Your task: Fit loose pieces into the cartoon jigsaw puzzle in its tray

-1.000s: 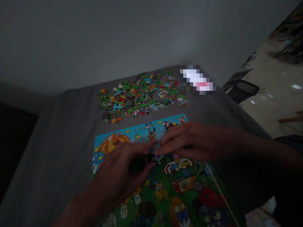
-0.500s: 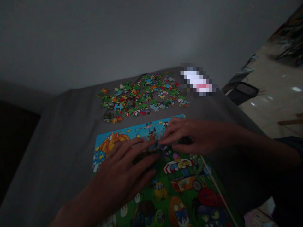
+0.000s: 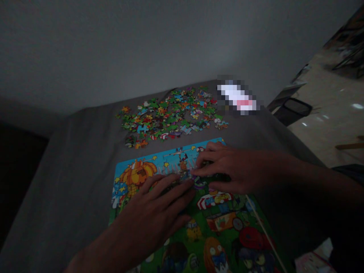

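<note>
A brightly printed cartoon jigsaw puzzle (image 3: 196, 208) lies flat in front of me, with a blue upper edge and a green lower part. My left hand (image 3: 162, 203) rests over its left and middle area, fingers stretched out and slightly spread. From the right, my right hand (image 3: 218, 167) reaches onto the upper part, its index fingertip touching the picture close to the left fingertips. The right thumb is held apart from the fingers. Both hands hide parts of the puzzle, including an orange pumpkin's (image 3: 139, 172) lower side. No loose piece shows in either hand.
Beyond the puzzle, many loose jigsaw pieces (image 3: 170, 117) are spread over the grey cloth (image 3: 76, 163). A bright pixelated object (image 3: 237, 96) lies at the back right. Behind stands a pale wall (image 3: 127, 45). A dark chair (image 3: 295, 110) is on the floor at right.
My left hand has slid slightly down and right, uncovering more of the pumpkin. My right hand has shifted slightly right, its index finger still on the picture.
</note>
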The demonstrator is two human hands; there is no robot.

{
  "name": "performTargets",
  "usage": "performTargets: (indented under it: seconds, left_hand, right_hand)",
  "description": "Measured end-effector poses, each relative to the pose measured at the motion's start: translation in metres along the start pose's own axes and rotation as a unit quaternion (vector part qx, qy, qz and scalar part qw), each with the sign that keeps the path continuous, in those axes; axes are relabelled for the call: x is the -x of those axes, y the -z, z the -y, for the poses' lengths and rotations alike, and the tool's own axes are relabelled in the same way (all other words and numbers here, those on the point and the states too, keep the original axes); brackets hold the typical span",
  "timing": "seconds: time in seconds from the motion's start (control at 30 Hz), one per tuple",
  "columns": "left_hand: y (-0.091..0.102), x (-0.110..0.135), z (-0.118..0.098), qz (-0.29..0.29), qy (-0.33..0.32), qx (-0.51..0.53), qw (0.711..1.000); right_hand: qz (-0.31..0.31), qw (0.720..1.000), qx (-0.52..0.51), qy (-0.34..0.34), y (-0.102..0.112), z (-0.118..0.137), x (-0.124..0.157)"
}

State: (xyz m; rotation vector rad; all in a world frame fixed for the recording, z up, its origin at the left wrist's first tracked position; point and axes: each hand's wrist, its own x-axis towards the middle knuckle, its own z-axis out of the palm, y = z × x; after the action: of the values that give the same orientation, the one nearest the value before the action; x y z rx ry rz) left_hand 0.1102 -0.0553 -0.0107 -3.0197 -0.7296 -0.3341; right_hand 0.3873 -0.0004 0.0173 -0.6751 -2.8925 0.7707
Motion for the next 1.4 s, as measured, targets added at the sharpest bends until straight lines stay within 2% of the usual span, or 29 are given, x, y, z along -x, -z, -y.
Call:
performTargets:
  seconds: [0.23,0.4,0.5,0.57,0.7,0.8,0.97,1.2,1.4]
  left_hand:
    - [-0.001,0.000,-0.003,-0.014,0.020,0.015,1.000]
    - [0.015,-0.002,0.002,-0.008,0.022,0.033,0.999]
    - [0.025,0.009,0.030,-0.028,0.078,0.042,0.996]
    - [0.027,0.021,0.060,-0.061,0.159,0.023,0.985]
    - [0.017,0.039,0.115,-0.101,0.287,0.003,0.953]
    - [0.006,0.043,0.135,-0.090,0.345,-0.002,0.934]
    - [-0.005,0.039,0.144,-0.041,0.364,0.000,0.930]
    - [-0.006,0.038,0.149,-0.060,0.377,0.042,0.923]
    - [-0.003,0.040,0.146,-0.076,0.387,0.025,0.918]
  right_hand:
    - [0.008,0.999,0.038,0.019,0.003,0.004,0.001]
    - [0.008,0.998,0.051,0.029,-0.001,0.002,0.002]
    - [-0.019,0.998,0.053,0.041,-0.002,0.000,0.003]
    - [-0.041,0.997,0.049,0.049,-0.002,0.000,0.003]
    - [-0.087,0.993,0.052,0.067,0.000,0.001,0.002]
    - [-0.108,0.989,0.059,0.078,-0.001,0.000,0.001]
    - [-0.124,0.988,0.057,0.066,-0.003,-0.001,0.001]
    - [-0.117,0.988,0.072,0.069,0.000,-0.001,0.001]
    - [-0.129,0.986,0.079,0.065,0.000,-0.002,-0.001]
